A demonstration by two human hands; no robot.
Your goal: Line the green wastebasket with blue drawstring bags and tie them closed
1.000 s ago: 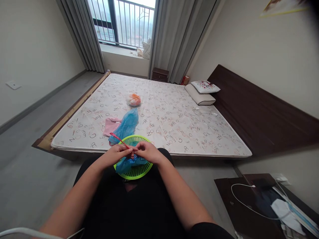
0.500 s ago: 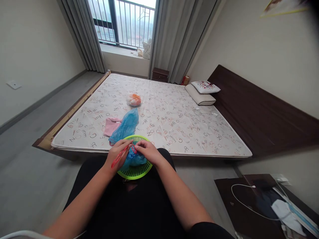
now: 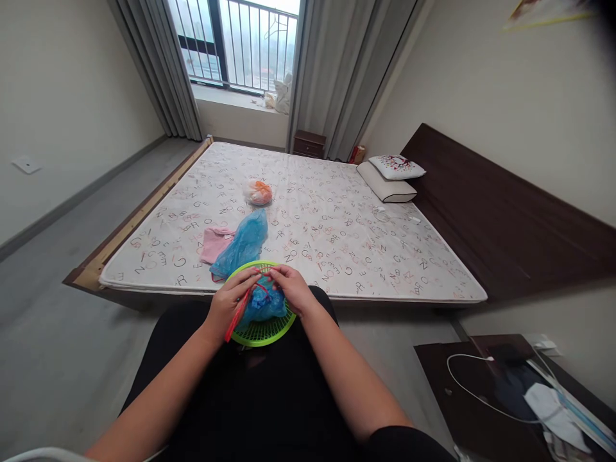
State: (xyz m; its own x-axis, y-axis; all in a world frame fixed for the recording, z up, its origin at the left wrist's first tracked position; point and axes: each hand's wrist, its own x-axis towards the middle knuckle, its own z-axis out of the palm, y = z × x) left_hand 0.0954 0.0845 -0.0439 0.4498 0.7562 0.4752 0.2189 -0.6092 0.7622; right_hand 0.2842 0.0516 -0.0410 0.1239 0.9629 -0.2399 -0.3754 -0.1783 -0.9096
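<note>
A green plastic basket [image 3: 267,338] rests on my lap with a bunched blue plastic bag [image 3: 262,308] inside it. My left hand [image 3: 230,298] is closed on a red drawstring [image 3: 235,317], whose loose end hangs down over the basket's left rim. Opposite it, my right hand [image 3: 292,287] pinches another stretch of the same red drawstring, which runs between the two hands above the bag. Both sets of fingertips are close together over the far part of the basket, and they partly hide the string.
Just beyond the basket, a second blue bag [image 3: 245,240] and a pink cloth [image 3: 214,245] lie on the mattress [image 3: 327,212]. Farther off sits a tied bag with orange handles [image 3: 258,192]. Pillows [image 3: 389,183] lie by the headboard; a dark bedside table [image 3: 462,385] stands right.
My hands have moved slightly apart, drawing the red string out between them. The small red loop has opened, and the string's hanging end has swung lower and to the right.
</note>
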